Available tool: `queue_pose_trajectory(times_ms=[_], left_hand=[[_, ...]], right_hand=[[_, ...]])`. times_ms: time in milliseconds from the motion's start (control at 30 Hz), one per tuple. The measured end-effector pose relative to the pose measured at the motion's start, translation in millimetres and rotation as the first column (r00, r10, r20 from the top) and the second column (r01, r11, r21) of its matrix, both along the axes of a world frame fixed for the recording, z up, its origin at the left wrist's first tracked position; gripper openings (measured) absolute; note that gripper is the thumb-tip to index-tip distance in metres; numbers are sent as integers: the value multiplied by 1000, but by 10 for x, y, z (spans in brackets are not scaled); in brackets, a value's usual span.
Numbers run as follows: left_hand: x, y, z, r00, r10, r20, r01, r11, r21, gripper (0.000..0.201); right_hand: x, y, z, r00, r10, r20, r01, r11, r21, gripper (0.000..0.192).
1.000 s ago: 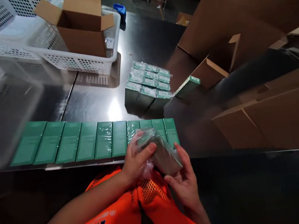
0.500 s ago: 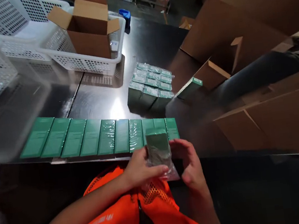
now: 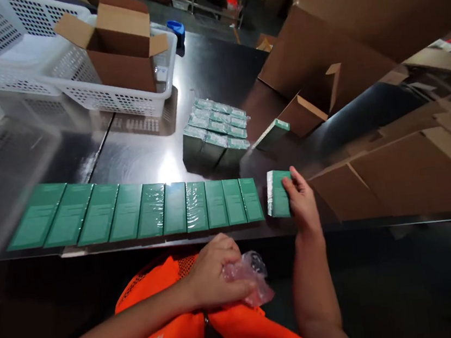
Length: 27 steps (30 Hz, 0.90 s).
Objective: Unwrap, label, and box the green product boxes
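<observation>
Seen from beside the bench, a dark metal table (image 3: 136,150) spans the scene, its shiny top broken by a seam. A large cardboard carton (image 3: 355,21) stands at the right, as it did half a second ago. At the far left, a white perforated basket (image 3: 114,99) bears an open brown box (image 3: 125,69), flaps spread. Along the near edge runs a row of ten green boxes (image 3: 174,208), lying side by side and unchanged in number. Behind it, a block of film-wrapped green packs (image 3: 218,126) keeps its place. The change lies with the hands and the smallest items. The right hand (image 3: 304,203), previously free beside the pack, is now clamped by thumb and fingers on the right side of a green box (image 3: 278,195), just beyond the row's right end and apart from it; I cannot tell whether its base rests fully on the table. The left hand (image 3: 218,277), which earlier gripped that box in its wrapping, is closed around crumpled clear film (image 3: 251,282) alone, before the orange vest (image 3: 150,290).
</observation>
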<state>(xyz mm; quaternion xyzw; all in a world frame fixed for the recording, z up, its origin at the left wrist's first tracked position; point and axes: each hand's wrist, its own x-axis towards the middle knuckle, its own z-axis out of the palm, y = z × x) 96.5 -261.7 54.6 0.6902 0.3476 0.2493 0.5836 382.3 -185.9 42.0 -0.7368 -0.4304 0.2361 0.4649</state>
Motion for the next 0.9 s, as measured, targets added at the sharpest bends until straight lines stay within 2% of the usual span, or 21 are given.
queue_pose_trajectory(times_ms=[100,200,333,400,533,567,633,733,800,900], left_hand=[[-14,-9,-2,982,60,178,-51,997,-59,26],[-27,-36,-31,950,117,288,-73,984,-161,11],[-52,-62,-72,942,142,305,-32,940,-340,47],[-63,-48,-73,957,98,272,-4,945,-327,43],[-78,2,-68,944,5,329,63,979,-196,12],[-80,8,-75,936,2,352,66,981,-181,10],[-78,5,-101,937,17,348,43,985,-165,31],[-61,-27,-131,965,50,256,-12,989,-146,53],[-52,-62,-117,974,58,220,-28,990,-135,51],[-64,-122,-43,976,37,214,10,976,-219,39]], right_hand=[[12,79,-192,950,114,289,-93,992,-86,75],[-49,56,-308,930,155,333,-137,988,-78,74],[-138,19,-316,922,220,319,-196,975,-108,70],[-170,9,-306,912,226,341,-197,973,-118,67],[-179,-9,-279,873,250,419,-211,968,-137,62],[-166,1,-251,864,243,442,-208,970,-128,62],[-127,79,-140,849,184,495,-175,982,-65,65],[-63,407,150,802,51,595,-132,987,92,71],[-29,765,367,737,10,676,-135,982,133,74],[29,1342,610,657,79,750,-148,989,26,77]])
